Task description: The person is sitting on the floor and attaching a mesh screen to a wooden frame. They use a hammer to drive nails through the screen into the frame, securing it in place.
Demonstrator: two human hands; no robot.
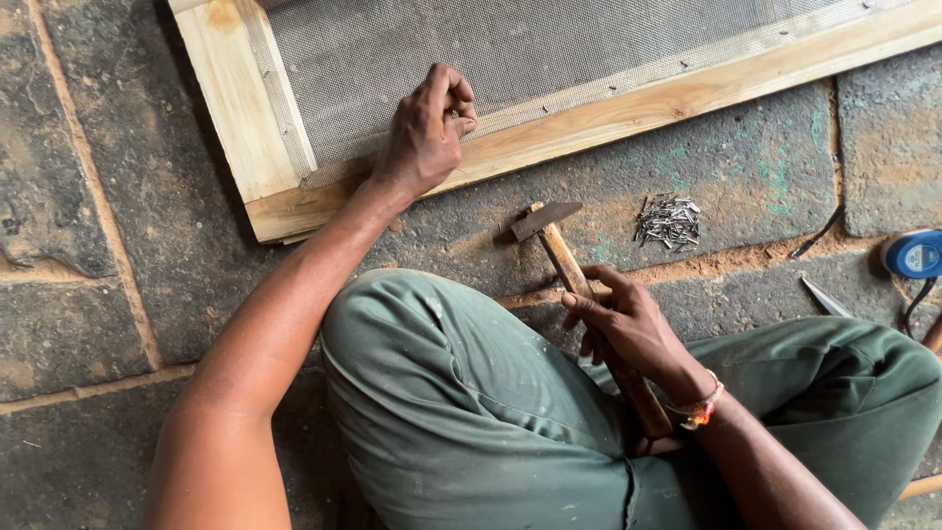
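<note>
**Head view: nail held at a mesh-covered frame, hammer gripped over the lap**

Head view. A pale wooden frame (pixel 240 118) covered with fine grey wire mesh (pixel 491 49) is seen lying flat on a floor of dark stone slabs (pixel 88 196). The left hand (pixel 427 132) is rested on the frame's lower rail near its corner, with the fingers curled tightly; a small metal nail (pixel 454 114) is pinched between thumb and forefinger, upright at the edge of the mesh. The right hand (pixel 628 324) is closed around the brown wooden handle of a steel-headed hammer (pixel 564 250), whose head is held low over the floor, just in front of the knee and well apart from the frame. A small heap of loose grey nails (pixel 668 220) is shown on the stone beside the hammer head. Green trousers (pixel 471 393) cover the folded legs. A blue round tape measure (pixel 915 254) is cut off by the right margin.
</note>
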